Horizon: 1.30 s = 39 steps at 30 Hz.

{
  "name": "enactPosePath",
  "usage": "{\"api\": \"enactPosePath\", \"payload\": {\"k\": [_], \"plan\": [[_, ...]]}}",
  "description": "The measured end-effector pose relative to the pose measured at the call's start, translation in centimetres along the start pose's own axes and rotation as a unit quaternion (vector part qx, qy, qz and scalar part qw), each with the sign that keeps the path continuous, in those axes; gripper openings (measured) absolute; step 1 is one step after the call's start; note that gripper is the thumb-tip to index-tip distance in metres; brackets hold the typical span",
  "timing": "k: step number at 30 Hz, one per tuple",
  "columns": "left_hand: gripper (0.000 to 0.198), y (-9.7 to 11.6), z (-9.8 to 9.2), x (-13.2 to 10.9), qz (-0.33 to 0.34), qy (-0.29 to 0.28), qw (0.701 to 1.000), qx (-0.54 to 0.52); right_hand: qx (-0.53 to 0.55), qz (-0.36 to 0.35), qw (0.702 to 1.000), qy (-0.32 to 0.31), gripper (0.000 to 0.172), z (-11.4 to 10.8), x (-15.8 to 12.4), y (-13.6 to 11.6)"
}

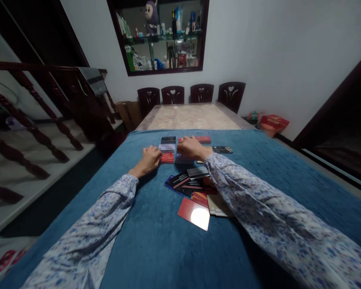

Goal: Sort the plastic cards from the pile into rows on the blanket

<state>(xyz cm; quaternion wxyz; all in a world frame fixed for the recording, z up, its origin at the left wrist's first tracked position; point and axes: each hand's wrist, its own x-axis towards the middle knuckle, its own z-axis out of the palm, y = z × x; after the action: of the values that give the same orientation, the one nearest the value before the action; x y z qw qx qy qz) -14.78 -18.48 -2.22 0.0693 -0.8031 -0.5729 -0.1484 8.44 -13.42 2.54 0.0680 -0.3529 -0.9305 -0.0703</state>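
My left hand [150,158] rests on the cloth with bent fingers pressed to the left edge of a stack of red cards [167,157]. Just behind that stack lie pale lilac cards [167,147], then black cards [168,139]. My right hand [192,147] is closed, fingers curled down over a stack of dark blue cards [184,159]; what its fingertips hold is hidden. Closer to me is a loose pile of black cards [188,182], a silver-grey card [197,173], a shiny red card [192,212] and beige cards [218,206], partly under my right sleeve.
More red cards [203,139] and a black card [222,149] lie beyond and right of my right hand. A blue cloth [150,233] covers the near part of the marble-look table [186,116]. Dark chairs [172,95] stand at the far end, a wooden railing [33,96] at left.
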Motion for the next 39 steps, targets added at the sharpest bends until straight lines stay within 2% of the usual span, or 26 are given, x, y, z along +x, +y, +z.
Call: {"api": "enactPosePath", "payload": {"k": [7,16,27,39], "plan": [[0.021,2.1,-0.1,-2.3,0.015,0.018,1.000,0.005,0.009,-0.019,0.999,0.025,0.028,1.0,-3.1,-0.1],[0.019,4.5,0.1,-4.4,0.039,0.028,0.999,-0.001,0.016,-0.011,1.000,0.023,0.032,1.6,-6.2,-0.6],[0.018,7.1,0.0,-6.7,0.061,0.023,0.998,-0.005,0.045,-0.027,0.998,0.019,0.021,2.1,-8.5,-1.6],[0.030,9.3,0.1,-8.4,0.064,-0.024,0.998,0.011,0.025,-0.024,0.999,-0.018,0.031,2.4,-9.7,-2.9]]}}
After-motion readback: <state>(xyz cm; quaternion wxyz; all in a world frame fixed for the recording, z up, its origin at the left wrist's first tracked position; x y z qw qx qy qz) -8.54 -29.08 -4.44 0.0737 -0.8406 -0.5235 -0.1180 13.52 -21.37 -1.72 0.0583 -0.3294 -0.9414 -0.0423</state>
